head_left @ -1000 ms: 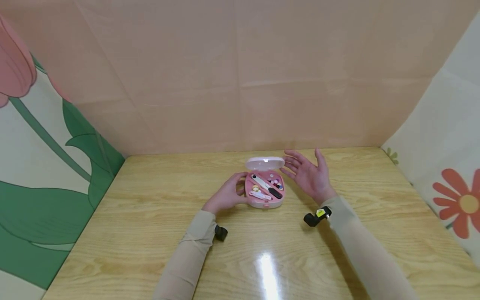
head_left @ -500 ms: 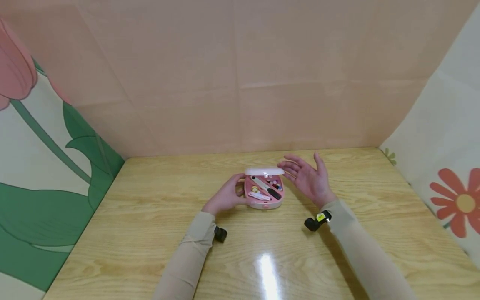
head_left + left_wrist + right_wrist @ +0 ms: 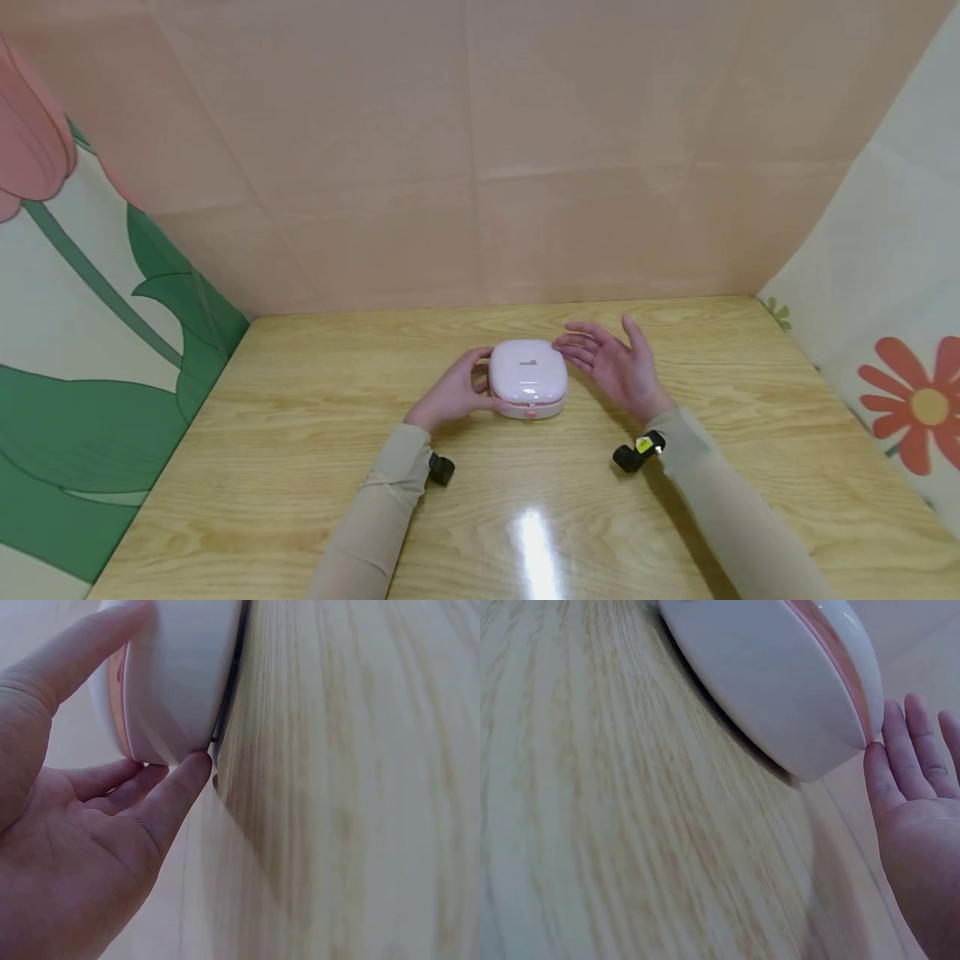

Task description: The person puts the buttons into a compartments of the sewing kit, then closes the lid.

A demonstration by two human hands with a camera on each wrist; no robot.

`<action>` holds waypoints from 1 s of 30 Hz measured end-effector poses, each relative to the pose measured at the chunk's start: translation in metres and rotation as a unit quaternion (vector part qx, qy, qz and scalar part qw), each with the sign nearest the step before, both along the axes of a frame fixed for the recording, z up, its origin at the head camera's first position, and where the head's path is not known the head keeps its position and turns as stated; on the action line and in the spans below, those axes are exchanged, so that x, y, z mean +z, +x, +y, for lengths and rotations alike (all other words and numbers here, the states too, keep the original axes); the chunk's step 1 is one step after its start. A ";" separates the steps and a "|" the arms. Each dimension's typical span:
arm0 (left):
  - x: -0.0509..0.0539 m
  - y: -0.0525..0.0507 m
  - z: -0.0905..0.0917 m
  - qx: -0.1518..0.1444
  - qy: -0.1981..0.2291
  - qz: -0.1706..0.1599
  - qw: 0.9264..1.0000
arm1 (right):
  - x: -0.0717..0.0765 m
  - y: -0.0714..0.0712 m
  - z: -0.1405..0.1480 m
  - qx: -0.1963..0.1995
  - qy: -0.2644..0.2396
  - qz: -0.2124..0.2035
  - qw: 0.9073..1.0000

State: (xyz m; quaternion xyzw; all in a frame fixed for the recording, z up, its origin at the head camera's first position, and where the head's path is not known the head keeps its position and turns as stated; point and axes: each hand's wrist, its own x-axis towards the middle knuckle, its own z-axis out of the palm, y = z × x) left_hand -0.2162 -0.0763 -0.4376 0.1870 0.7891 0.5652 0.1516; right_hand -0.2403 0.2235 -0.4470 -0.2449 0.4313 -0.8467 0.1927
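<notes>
A small white and pink storage case (image 3: 528, 372) with rounded corners stands on the wooden table, its glossy lid lowered over the base. In the right wrist view a narrow pink gap shows between the lid (image 3: 860, 652) and the base (image 3: 769, 690). My left hand (image 3: 452, 392) grips the case's left side, thumb toward the front and fingers around the back corner. At the back right corner, the straight fingertips of my right hand (image 3: 617, 367) touch the lid's edge or lie very close to it. The contents are hidden under the lid.
The wood-grain table (image 3: 300, 467) reaches back to a plain pinkish backdrop (image 3: 375, 167). Printed floral cloth (image 3: 926, 408) hangs at the right side, with more at the left. A black wrist camera (image 3: 442, 468) sits on the left cuff, another on the right.
The lid has swung down from standing upright, covering the nail clipper-like tools and small items inside. My right hand has come slightly forward and down with it; the left hand stays in place.
</notes>
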 end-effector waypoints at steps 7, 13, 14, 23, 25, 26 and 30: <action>-0.003 -0.002 0.000 -0.003 0.023 -0.007 1.000 | 0.001 0.000 -0.001 -0.011 0.006 -0.001 1.000; -0.003 -0.003 0.000 -0.003 0.025 -0.009 1.000 | 0.007 0.002 -0.003 -0.034 0.042 0.012 0.998; -0.003 -0.004 0.000 -0.003 0.020 -0.006 1.000 | 0.008 0.002 -0.003 -0.038 0.051 0.020 0.998; -0.002 -0.004 0.001 0.001 0.012 -0.007 1.000 | 0.022 0.009 -0.010 -0.079 0.161 0.118 0.977; -0.001 -0.002 0.001 -0.001 0.021 -0.015 1.000 | 0.024 0.012 -0.012 -0.094 0.207 0.150 0.962; -0.001 -0.001 0.001 -0.002 0.023 -0.016 1.000 | 0.025 0.013 -0.013 -0.103 0.235 0.165 0.952; 0.001 0.001 0.001 -0.006 0.025 -0.014 1.000 | 0.030 0.019 -0.018 -0.132 0.343 0.207 0.906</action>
